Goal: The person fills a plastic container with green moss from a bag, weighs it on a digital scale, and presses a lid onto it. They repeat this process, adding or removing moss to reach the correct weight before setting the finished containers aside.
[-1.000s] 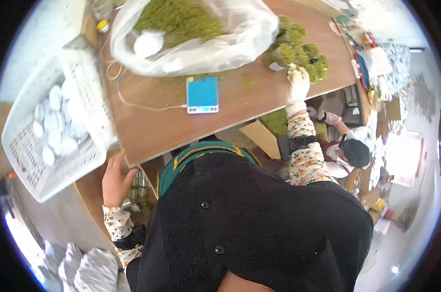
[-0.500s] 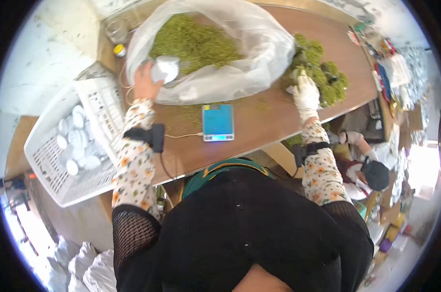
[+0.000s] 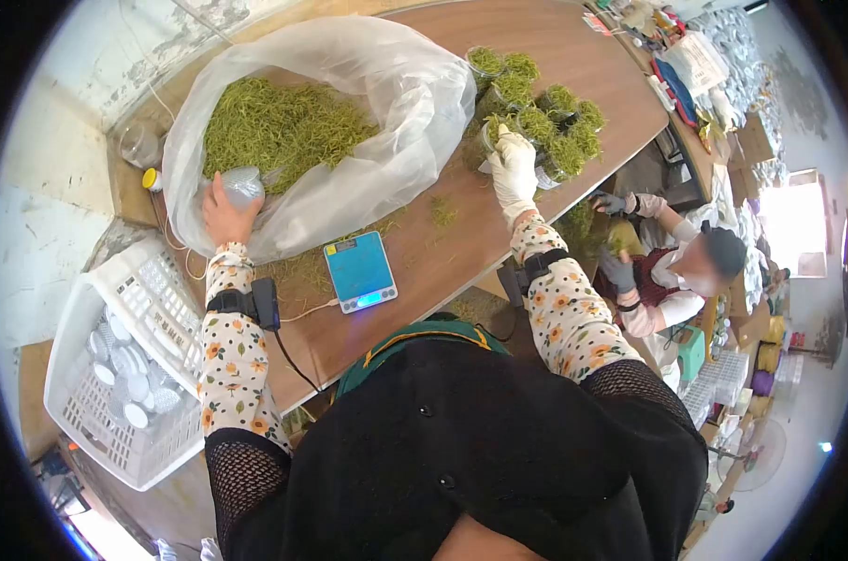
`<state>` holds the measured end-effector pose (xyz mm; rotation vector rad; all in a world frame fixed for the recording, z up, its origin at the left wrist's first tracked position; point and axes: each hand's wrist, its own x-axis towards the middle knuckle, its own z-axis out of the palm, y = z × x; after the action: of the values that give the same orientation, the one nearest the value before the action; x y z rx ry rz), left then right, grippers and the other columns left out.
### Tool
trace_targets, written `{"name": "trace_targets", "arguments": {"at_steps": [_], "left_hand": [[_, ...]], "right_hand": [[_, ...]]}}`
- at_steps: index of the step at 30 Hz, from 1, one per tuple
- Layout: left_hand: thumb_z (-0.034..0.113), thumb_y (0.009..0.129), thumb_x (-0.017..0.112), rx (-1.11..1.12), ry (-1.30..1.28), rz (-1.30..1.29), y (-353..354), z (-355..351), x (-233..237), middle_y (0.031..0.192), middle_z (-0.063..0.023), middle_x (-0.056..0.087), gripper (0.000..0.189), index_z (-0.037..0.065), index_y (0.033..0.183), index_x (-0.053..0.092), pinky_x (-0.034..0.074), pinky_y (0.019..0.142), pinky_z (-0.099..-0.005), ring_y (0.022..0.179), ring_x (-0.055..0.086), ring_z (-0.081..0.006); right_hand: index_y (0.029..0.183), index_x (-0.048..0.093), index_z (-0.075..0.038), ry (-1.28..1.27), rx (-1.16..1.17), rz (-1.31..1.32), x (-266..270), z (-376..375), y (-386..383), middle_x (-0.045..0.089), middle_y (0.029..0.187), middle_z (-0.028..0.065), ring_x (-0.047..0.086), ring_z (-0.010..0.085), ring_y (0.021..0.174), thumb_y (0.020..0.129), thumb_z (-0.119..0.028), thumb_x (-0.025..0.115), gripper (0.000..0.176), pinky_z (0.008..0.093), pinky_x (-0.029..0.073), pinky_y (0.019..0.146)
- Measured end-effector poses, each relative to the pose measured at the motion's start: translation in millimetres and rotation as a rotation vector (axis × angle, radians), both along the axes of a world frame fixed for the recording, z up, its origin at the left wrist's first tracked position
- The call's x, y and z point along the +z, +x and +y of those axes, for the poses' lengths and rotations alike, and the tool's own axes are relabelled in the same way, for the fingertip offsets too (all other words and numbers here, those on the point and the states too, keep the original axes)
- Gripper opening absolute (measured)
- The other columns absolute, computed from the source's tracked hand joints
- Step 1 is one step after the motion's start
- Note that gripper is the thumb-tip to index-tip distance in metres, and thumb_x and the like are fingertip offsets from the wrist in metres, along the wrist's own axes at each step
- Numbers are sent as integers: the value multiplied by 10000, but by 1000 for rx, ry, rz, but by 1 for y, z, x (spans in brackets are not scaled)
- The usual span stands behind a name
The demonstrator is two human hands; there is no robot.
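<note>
My bare left hand (image 3: 227,213) is wrapped round a clear plastic cup (image 3: 244,185) inside the near left rim of a big translucent plastic bag (image 3: 424,140). A heap of dried green, shredded plant material (image 3: 283,126) fills the bag, and the cup lies against it. My right hand (image 3: 514,168), in a white glove, grips a clear cup (image 3: 486,140) topped with the same green material. It stands at the near left of a cluster of similar filled cups (image 3: 573,140). The glove hides part of that cup.
A blue digital scale (image 3: 360,266) with a lit display lies between my arms, its cable running left. At left, a white plastic basket (image 3: 96,411) holds several clear cups. A yellow-lidded jar (image 3: 152,179) stands behind the bag. A co-worker (image 3: 667,271) sits at right.
The view has swung, so the table appears shifted left. The cup in my left hand has tipped further into the bag. My right hand stays at the cluster's near left.
</note>
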<state>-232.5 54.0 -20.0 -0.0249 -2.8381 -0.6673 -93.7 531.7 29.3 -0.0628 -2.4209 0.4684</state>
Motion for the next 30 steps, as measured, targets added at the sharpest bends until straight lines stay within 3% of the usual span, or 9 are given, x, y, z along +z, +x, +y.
{"name": "trace_targets", "arguments": {"at_steps": [2, 5, 7, 10, 12, 14, 16, 20, 30], "left_hand": [[355, 672, 780, -10, 33, 95, 1, 3, 3, 1435, -192, 327, 946, 194, 1452, 270, 323, 1038, -506, 1301, 337, -396], [301, 693, 773, -98, 121, 266, 4, 10, 22, 1423, -184, 346, 866, 189, 1425, 324, 301, 1052, -501, 1300, 336, -391], [264, 709, 764, -226, 218, 380, 8, 20, 44, 1410, -174, 367, 780, 184, 1389, 390, 284, 1062, -502, 1302, 335, -381], [221, 716, 754, -425, 253, 458, 29, 61, 98, 1374, -140, 422, 593, 171, 1265, 536, 268, 1069, -491, 1295, 346, -367], [216, 704, 755, -551, 231, 500, 53, 96, 137, 1336, -80, 470, 384, 154, 1067, 648, 264, 1069, -480, 1298, 358, -328], [222, 678, 772, -692, 211, 534, 75, 127, 157, 1300, -29, 497, 245, 147, 888, 671, 243, 1078, -483, 1294, 372, -289], [222, 657, 786, -768, 261, 538, 94, 150, 167, 1267, -9, 507, 215, 140, 804, 653, 219, 1075, -515, 1300, 365, -264], [206, 665, 776, -760, 222, 469, 111, 156, 179, 1235, -15, 519, 203, 144, 795, 634, 213, 1077, -500, 1306, 350, -267], [155, 681, 758, -766, 233, 586, 128, 108, 185, 1101, -19, 582, 158, 106, 730, 616, 313, 1004, -474, 1172, 488, -260]], "right_hand": [[694, 542, -17, 6, 3, 112, -2, -2, -5, 586, 791, 147, 560, 352, 815, 624, 18, 663, 144, 427, 444, 765], [790, 583, -27, 17, -35, 7, 6, -4, 1, 629, 922, 131, 561, 358, 931, 642, 10, 665, 174, 430, 431, 878], [785, 583, -29, 66, 28, 44, 23, -11, 3, 635, 925, 130, 567, 359, 933, 643, 10, 661, 166, 433, 440, 875], [786, 584, -31, 132, 141, 93, 62, -35, 6, 645, 940, 130, 575, 358, 940, 643, 15, 659, 168, 430, 452, 884], [800, 595, -35, 187, 212, 117, 87, -60, 9, 657, 963, 123, 587, 348, 943, 640, 8, 665, 180, 422, 466, 897], [815, 604, -36, 194, 288, 146, 98, -83, 9, 658, 967, 116, 591, 341, 941, 641, -1, 668, 188, 416, 467, 902], [840, 617, -34, 206, 348, 175, 107, -106, 10, 660, 966, 111, 598, 328, 938, 630, -21, 677, 219, 415, 471, 897], [866, 627, -32, 223, 439, 194, 124, -148, 22, 660, 981, 105, 607, 307, 943, 593, -37, 683, 278, 406, 490, 862], [890, 650, -37, 239, 495, 141, 123, -193, 44, 665, 983, 92, 615, 293, 933, 623, -64, 686, 271, 401, 500, 829]]}}
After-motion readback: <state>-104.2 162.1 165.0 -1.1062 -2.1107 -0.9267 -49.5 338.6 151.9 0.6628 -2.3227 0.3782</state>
